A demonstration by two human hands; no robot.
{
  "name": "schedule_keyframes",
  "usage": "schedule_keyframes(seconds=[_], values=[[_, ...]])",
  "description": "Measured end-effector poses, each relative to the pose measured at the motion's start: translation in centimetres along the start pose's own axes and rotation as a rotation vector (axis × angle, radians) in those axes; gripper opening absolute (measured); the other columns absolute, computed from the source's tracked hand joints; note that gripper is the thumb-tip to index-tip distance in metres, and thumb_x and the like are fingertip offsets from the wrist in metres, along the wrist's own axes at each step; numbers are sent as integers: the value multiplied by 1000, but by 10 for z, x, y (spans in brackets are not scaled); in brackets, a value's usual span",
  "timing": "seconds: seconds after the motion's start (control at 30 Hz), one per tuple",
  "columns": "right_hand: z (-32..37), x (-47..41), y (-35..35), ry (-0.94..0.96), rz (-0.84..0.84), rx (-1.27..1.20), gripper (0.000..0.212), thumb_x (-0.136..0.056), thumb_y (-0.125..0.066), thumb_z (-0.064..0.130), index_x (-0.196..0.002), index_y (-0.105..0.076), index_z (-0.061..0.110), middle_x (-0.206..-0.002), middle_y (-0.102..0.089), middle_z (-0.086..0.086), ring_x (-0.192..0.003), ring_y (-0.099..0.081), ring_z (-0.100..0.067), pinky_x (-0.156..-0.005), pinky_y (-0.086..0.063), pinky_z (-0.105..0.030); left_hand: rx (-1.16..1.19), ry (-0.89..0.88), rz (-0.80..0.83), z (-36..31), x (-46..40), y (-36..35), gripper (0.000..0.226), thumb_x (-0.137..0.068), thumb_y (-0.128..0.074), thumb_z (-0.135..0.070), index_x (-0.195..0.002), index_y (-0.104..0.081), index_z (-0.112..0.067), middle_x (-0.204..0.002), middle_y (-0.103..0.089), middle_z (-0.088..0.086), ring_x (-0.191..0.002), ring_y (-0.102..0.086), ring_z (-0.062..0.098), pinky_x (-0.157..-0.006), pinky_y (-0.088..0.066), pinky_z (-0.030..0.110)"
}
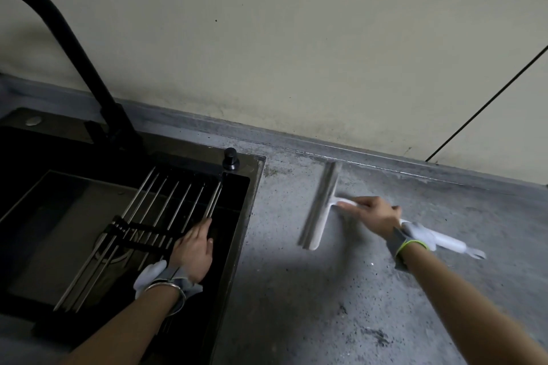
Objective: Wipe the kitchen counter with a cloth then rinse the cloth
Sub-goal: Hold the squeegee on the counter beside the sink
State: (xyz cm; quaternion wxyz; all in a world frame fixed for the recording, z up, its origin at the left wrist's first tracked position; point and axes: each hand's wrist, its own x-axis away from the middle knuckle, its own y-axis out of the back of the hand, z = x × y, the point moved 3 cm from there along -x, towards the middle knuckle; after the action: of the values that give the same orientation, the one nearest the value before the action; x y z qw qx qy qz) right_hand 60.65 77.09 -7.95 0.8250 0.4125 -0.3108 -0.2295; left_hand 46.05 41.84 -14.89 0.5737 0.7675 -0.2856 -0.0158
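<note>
Head view: the right hand (375, 216) grips the white handle of a squeegee (321, 207), its blade lying on the grey counter (311, 305) near the back edge, just right of the black sink (255, 187); the left hand (192, 249) rests flat, fingers relaxed, on the metal rack (166, 201) laid over the sink. No cloth shows, unless the pale fabric at the wrists is one, which I cannot tell; dark specks dot the counter toward its front edge, so wiping looks unfinished and rinsing under the tap (74, 47) is not begun.
</note>
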Motion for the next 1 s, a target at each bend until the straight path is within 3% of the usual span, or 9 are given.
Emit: schedule_keyframes(seconds=[0.07, 0.13, 0.2, 0.3, 0.5, 0.77, 0.9, 1.0], values=[[-12, -9, 8, -46, 8, 4, 72, -55, -39, 93, -100, -68, 44, -110, -68, 9, -125, -45, -27, -108, -10, -51, -10, -4, 6, -3, -4, 0, 53, -102, -31, -25, -151, -12, -22, -158, -17, -7, -144, -20, 11, -113, -21, 33], [-14, -15, 11, -42, 36, 40, 65, -54, -35, 93, -83, -68, 44, -91, -69, 12, -112, -52, -24, -106, -12, -51, -20, -2, 7, -4, -7, 2, 53, -102, -30, -24, -151, -12, -21, -158, -17, -6, -144, -20, 11, -113, -21, 32], [-9, -20, 10, -16, 54, 69, 65, -55, -34, 91, -83, -68, 43, -83, -68, 11, -104, -53, -21, -105, -15, -49, -50, -6, -1, -5, -9, 3, 52, -102, -29, -24, -151, -13, -20, -158, -17, -6, -144, -21, 11, -113, -21, 31], [4, -26, 6, 17, 62, 82, 63, -67, -41, 81, -105, -68, 40, -100, -69, 5, -112, -50, -23, -105, -15, -45, -126, -45, 2, -5, -10, 7, 52, -102, -29, -26, -151, -13, -19, -159, -15, -5, -143, -23, 10, -113, -21, 26], [52, -41, -22, 130, 136, 115, 52, -75, -51, 72, -108, -67, 35, -120, -63, 3, -122, -44, -24, -103, -15, -42, -195, -45, 16, -11, -12, 11, 54, -102, -27, -33, -151, -14, -17, -158, -17, -2, -141, -30, 13, -112, -21, 25], [108, -36, -62, 319, 251, 227, 50, -74, -49, 74, -106, -66, 40, -114, -64, 11, -113, -44, -16, -99, -18, -41, -218, -67, -10, -14, -10, 13, 53, -103, -25, -34, -152, -13, -19, -159, -14, -5, -141, -28, 10, -111, -23, 23], [109, -19, -62, 389, 264, 220, 47, -76, -54, 68, -107, -68, 36, -107, -67, 14, -102, -43, -12, -87, -19, -35, -230, -70, -7, -16, -10, 9, 53, -102, -26, -35, -152, -13, -19, -159, -14, -5, -141, -28, 10, -111, -23, 23], [89, -14, -48, 304, 194, 62, 42, -75, -60, 64, -106, -68, 36, -113, -66, 11, -115, -42, -15, -89, -17, -33, -243, -57, 0, -11, -12, 8, 54, -102, -26, -36, -152, -13, -19, -159, -13, -5, -142, -27, 10, -112, -22, 23]])
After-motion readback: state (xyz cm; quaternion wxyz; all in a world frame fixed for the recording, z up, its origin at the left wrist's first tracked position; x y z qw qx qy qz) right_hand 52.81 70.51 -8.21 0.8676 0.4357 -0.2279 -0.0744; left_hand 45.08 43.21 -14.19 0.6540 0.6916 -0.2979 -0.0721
